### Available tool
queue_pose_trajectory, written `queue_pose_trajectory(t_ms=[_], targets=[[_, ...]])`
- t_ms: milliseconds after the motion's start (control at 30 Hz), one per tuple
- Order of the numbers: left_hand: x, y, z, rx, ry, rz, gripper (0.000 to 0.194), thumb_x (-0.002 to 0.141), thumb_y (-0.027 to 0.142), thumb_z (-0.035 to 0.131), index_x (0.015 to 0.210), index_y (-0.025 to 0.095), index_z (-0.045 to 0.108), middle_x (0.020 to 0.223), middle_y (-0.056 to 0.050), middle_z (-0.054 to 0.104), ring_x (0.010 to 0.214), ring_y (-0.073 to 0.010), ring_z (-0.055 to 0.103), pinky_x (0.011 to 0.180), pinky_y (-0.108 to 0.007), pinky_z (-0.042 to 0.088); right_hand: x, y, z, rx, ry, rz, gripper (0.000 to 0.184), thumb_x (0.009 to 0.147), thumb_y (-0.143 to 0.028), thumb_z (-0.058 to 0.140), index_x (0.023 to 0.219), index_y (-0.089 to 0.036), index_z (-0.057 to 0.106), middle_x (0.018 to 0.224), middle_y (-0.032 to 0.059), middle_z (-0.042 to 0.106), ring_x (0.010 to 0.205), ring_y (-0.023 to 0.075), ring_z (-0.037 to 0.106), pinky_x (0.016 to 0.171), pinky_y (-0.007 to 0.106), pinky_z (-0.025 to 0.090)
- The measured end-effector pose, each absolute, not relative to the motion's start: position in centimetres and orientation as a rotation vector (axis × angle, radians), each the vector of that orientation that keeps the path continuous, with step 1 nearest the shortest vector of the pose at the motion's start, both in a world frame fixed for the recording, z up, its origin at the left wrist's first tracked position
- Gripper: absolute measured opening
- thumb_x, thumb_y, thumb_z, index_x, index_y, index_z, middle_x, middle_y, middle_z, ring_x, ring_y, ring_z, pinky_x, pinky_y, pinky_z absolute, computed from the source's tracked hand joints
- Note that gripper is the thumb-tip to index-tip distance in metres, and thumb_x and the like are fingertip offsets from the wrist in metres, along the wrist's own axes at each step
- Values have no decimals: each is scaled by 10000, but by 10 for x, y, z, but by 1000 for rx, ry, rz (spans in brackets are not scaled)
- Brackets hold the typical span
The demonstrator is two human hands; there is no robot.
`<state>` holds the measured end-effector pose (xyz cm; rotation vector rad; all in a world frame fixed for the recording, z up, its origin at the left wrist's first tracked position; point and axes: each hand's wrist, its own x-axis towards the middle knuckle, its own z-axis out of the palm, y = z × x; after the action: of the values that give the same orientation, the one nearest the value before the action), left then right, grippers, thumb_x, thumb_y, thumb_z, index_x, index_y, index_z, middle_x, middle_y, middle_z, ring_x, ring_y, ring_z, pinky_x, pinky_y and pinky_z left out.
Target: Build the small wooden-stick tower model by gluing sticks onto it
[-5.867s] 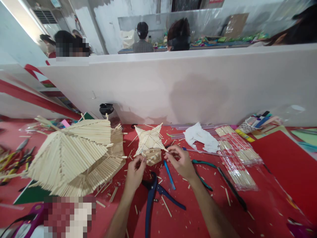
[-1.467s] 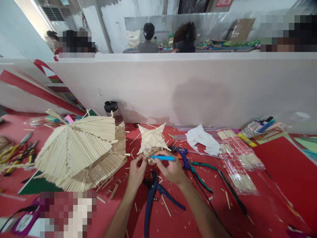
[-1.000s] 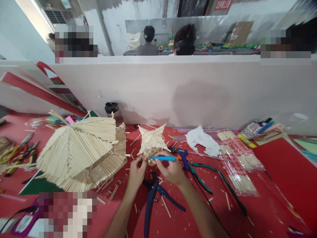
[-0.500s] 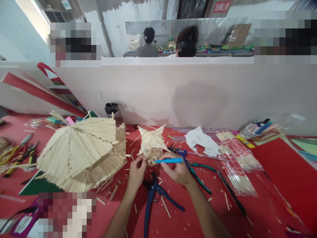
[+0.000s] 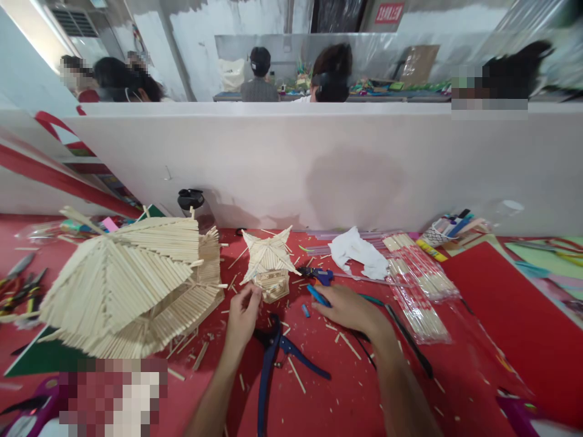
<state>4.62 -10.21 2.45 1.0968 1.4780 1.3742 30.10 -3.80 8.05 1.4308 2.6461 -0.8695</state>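
Observation:
A small stick model (image 5: 269, 255) with a pointed, star-like roof stands on the red table. My left hand (image 5: 243, 311) is closed in a pinch at its near left corner; what the fingertips hold is too small to make out. To the right, my right hand (image 5: 348, 309) is palm down and low over the table, its fingertips mostly hidden. A blue pen (image 5: 319, 295) sticks out from its fingers, pointing up and left. A short blue cap (image 5: 305, 311) lies just left of that hand. Blue-handled cutters (image 5: 272, 358) lie between my forearms.
A large stick-roofed model (image 5: 122, 279) stands at left. Green-handled pliers (image 5: 371, 299) lie partly under my right hand. White tissue (image 5: 359, 255), bagged sticks (image 5: 416, 291) and a pen basket (image 5: 439, 230) are at right. A white partition (image 5: 255, 158) closes off the back.
My right hand has moved right, away from the small model, and turned palm down with the blue pen. The blue cap now shows on the table. My left hand stays by the model.

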Motion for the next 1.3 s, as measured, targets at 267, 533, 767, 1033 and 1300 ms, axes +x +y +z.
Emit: queue_pose_trajectory(t_ms=[267, 533, 767, 1033, 1300], targets=[[46, -102, 25, 1046, 1454, 1400, 479, 873, 618, 577, 695, 176, 528, 554, 63, 420, 487, -80, 358, 471, -204, 277, 275, -46, 56, 1358, 2473, -692, 314, 936, -288, 615, 1229, -174, 612, 1164, 164, 696, 1083, 320, 653, 838, 337, 425], [46, -101, 25, 1038, 1447, 1388, 506, 863, 650, 575, 692, 177, 522, 559, 59, 447, 488, -82, 366, 473, -207, 274, 260, -51, 63, 1393, 2410, -662, 252, 953, -255, 583, 1170, -142, 642, 1154, 187, 707, 1108, 329, 656, 875, 350, 452], [46, -101, 22, 1064, 1438, 1390, 478, 890, 618, 563, 709, 178, 520, 555, 68, 426, 485, -77, 350, 480, -207, 263, 254, -51, 57, 1382, 2427, -622, 227, 949, -216, 537, 1105, -111, 665, 1124, 214, 712, 1070, 344, 673, 865, 372, 456], [45, -102, 21, 1071, 1427, 1378, 448, 902, 593, 559, 733, 180, 525, 555, 69, 416, 492, -81, 342, 482, -207, 255, 259, -50, 68, 1249, 2548, -725, 138, 919, -196, 553, 977, -140, 665, 1018, 149, 733, 978, 295, 675, 791, 331, 434], [46, -103, 27, 1131, 1445, 1425, 424, 921, 554, 564, 718, 185, 512, 566, 74, 379, 514, -88, 334, 515, -215, 282, 270, -43, 73, 1061, 2557, -1799, 195, 927, -356, 586, 839, -190, 534, 664, -47, 560, 573, 100, 486, 544, 209, 353]])
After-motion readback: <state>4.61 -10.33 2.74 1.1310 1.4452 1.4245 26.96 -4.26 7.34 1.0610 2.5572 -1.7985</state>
